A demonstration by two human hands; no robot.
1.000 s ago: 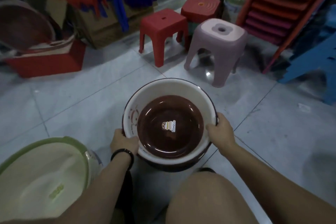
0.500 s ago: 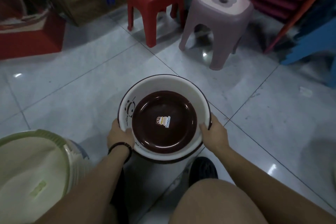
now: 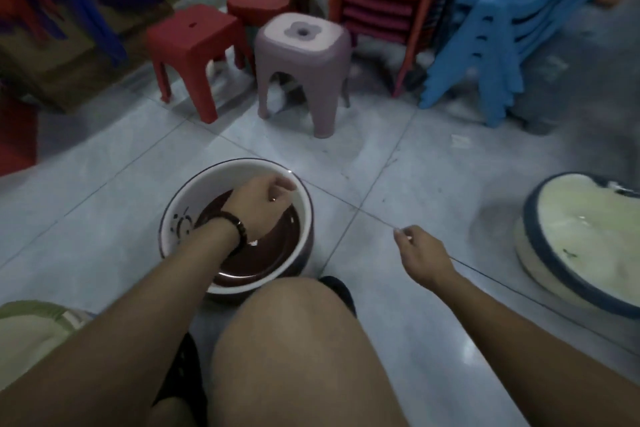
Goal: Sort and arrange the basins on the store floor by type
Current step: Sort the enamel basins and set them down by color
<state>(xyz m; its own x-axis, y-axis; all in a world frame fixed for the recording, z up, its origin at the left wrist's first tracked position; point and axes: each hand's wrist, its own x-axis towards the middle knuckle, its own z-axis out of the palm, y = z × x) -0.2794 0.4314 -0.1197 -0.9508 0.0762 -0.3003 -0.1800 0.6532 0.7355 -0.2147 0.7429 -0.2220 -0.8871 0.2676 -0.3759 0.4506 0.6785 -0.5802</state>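
Here we are reaching our left hand (image 3: pixel 259 206) down into the round plastic basin with a white inner wall, a dark rim and a brown bottom (image 3: pixel 214 180), which is sitting on the pale grey tiled floor (image 3: pixel 398 156) directly under that hand. The fingers (image 3: pixel 285 192) are curling against the white wall on the basin's far right side. The picture is blurring there, so we cannot tell whether they are gripping anything or only touching it. A black beaded bracelet (image 3: pixel 239 230) is circling the wrist just behind the hand.

Our right hand (image 3: pixel 420 255) is hanging over bare floor, well apart from the basin. Its fingers are loosely curling and holding nothing. Further out beyond this hand's right side, a cream plastic basin with a dark blue rim (image 3: pixel 588 236) is resting on another cream one.

Near the left forearm's outer side, at the frame's edge, a pale basin with a green rim (image 3: pixel 31 319) is showing in part. Our bare knee (image 3: pixel 294 340) is rising between the two arms, just behind the brown-bottomed basin.

Ahead of the left hand's fingertips, a mauve plastic stool with a flower-shaped top (image 3: pixel 301 59) is standing on the floor. A red square plastic stool (image 3: pixel 194 35) is standing just beside it. Ahead of the right hand, a stack of light blue plastic chairs (image 3: pixel 485 45) is leaning.
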